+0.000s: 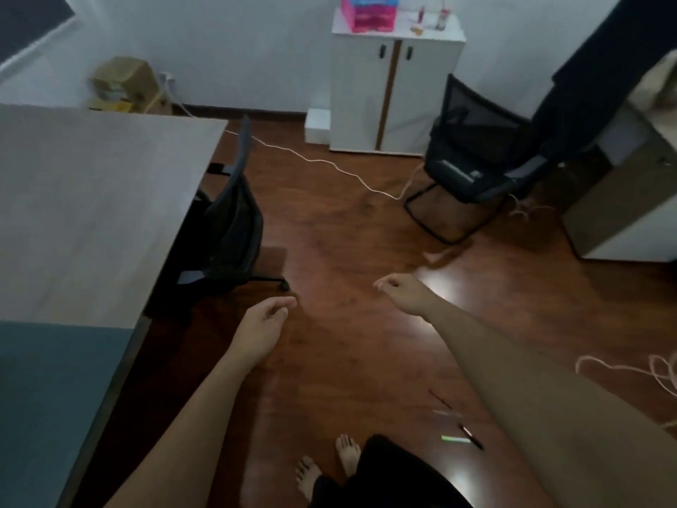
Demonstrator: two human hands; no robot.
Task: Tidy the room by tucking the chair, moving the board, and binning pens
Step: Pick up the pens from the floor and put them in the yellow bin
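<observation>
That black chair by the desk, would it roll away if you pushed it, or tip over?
The chair probably rolls easily: a caster shows at its base and the wood floor looks smooth and glossy. Tipping seems unlikely with a low push; a shove high on its backrest might rock it. Its mesh back suggests it is fairly light.

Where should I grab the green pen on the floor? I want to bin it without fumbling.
Pinch the green pen at mid-barrel, coming straight down from above with the right hand. It lies flat on the floor, so only its long sides are open. A dark pen lies close beside its right end.
</observation>
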